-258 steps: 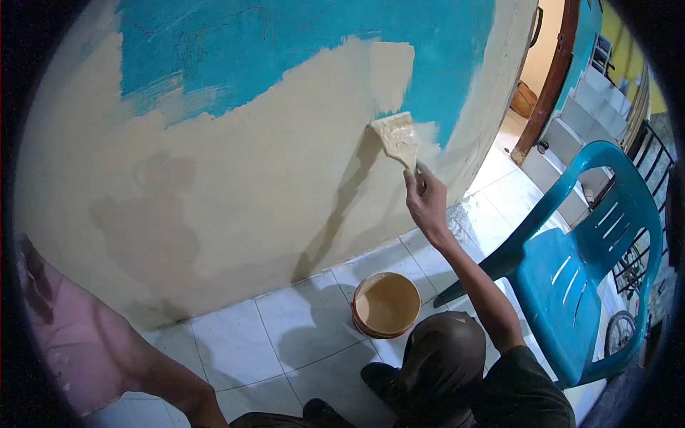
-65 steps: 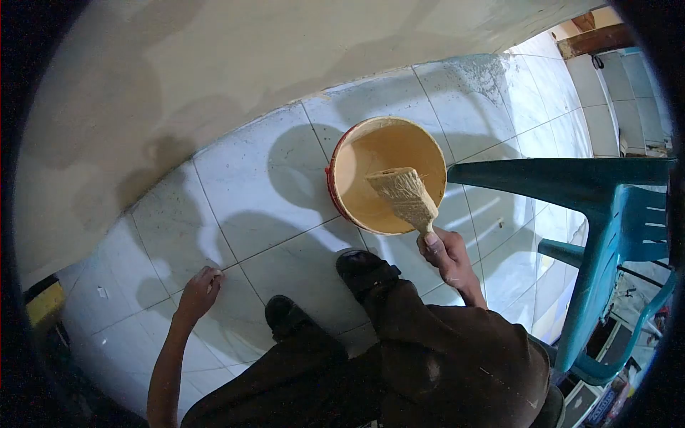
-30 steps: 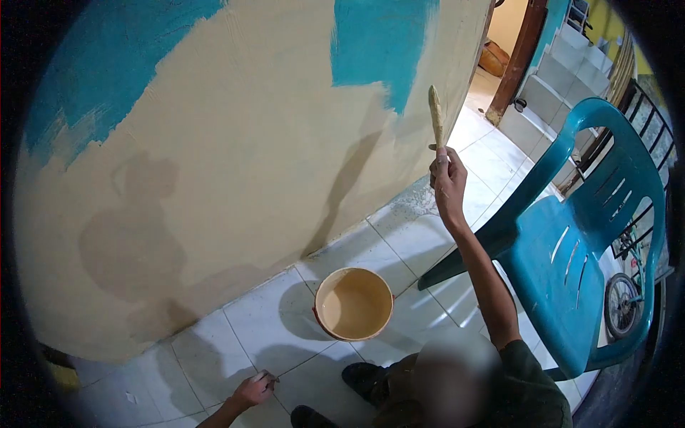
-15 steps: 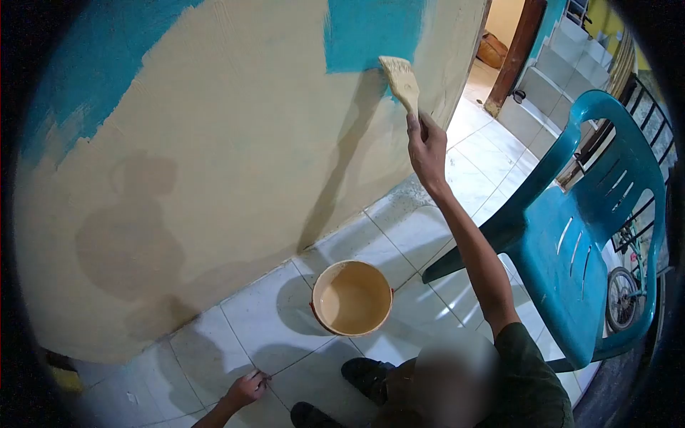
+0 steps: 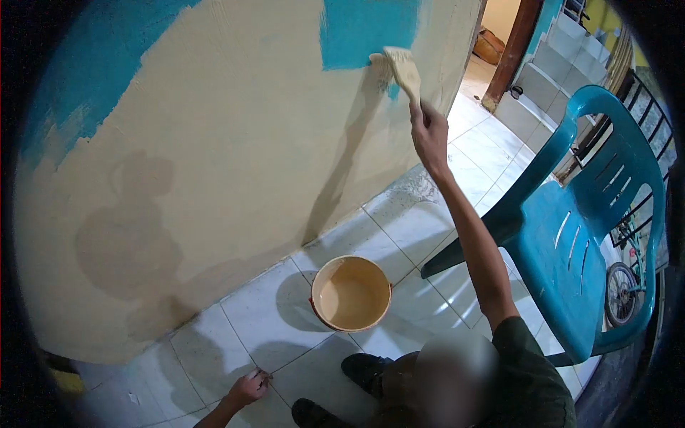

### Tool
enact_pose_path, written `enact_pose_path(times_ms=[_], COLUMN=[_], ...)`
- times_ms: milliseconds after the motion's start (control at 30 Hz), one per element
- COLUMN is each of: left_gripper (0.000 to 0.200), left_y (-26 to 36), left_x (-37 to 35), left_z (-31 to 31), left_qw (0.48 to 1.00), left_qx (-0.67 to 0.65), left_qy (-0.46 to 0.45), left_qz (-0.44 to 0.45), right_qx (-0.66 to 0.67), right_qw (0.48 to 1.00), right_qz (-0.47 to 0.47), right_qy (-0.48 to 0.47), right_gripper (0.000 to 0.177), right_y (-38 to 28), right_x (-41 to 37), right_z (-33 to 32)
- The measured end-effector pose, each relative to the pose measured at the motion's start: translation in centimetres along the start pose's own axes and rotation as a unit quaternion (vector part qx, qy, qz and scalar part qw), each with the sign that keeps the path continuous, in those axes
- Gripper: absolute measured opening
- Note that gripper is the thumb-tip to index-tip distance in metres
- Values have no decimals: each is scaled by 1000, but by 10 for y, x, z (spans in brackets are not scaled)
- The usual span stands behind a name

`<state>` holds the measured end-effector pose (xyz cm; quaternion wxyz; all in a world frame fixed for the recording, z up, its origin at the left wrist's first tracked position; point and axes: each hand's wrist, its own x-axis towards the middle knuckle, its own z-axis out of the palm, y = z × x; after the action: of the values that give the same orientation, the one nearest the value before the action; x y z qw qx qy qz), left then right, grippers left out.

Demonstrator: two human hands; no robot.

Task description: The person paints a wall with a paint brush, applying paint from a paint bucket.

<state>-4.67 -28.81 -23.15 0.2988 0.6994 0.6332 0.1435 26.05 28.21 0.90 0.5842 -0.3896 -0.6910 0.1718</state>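
My right hand [image 5: 429, 135] is closed around the handle of a wide paintbrush [image 5: 405, 73], coated in cream paint. Its bristles are at the bottom edge of a blue patch [image 5: 367, 32] on the wall [image 5: 250, 143], which is mostly cream. A small cream dab shows on the blue just left of the bristles. Low in the view, my left hand [image 5: 248, 389] hangs over the floor with its fingers curled together; whether anything is in them I cannot make out. Between the hands, a bucket [image 5: 374, 279] of cream paint stands on the tiles.
A teal plastic chair [image 5: 556, 257] stands close to my right arm. Dark shoes [image 5: 364, 372] are below the bucket on white floor tiles [image 5: 250, 328]. Behind lie a doorway [image 5: 503, 50], tiled steps [image 5: 553, 78] and a bicycle wheel [image 5: 623, 292]. Another blue area [image 5: 93, 64] covers the wall's upper left.
The brush has moved slightly up and tilted, and a cream dab now shows at the blue patch's lower edge. My left hand and the bucket have stayed nearly still.
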Motion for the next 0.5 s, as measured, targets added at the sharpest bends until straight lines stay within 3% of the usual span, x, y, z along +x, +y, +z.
enact_pose_path(times_ms=[133, 200, 267, 400, 500], left_gripper=[18, 18, 18, 18, 21], left_y=[-15, -12, -5, 0, 4], left_x=[-1, 2, 5, 2, 0], left_z=[3, 0, -4, -5, -8], left_qw=[999, 998, 996, 993, 992], left_qx=[34, 16, 3, -15, -35], left_qy=[10, -22, -20, -39, -54], left_qz=[40, -55, -81, -111, -109], right_qx=[-22, -43, -85, -103, -44], right_qw=[1000, 999, 990, 987, 999], right_qz=[-19, 3, 77, 106, 19], right_qy=[3, -19, -87, -58, 2], right_gripper=[30, 31, 32, 32, 32], right_y=[8, 33, 50, 37, 12], right_x=[-5, -31, -55, -49, -10], right_z=[14, 12, 1, -24, -22])
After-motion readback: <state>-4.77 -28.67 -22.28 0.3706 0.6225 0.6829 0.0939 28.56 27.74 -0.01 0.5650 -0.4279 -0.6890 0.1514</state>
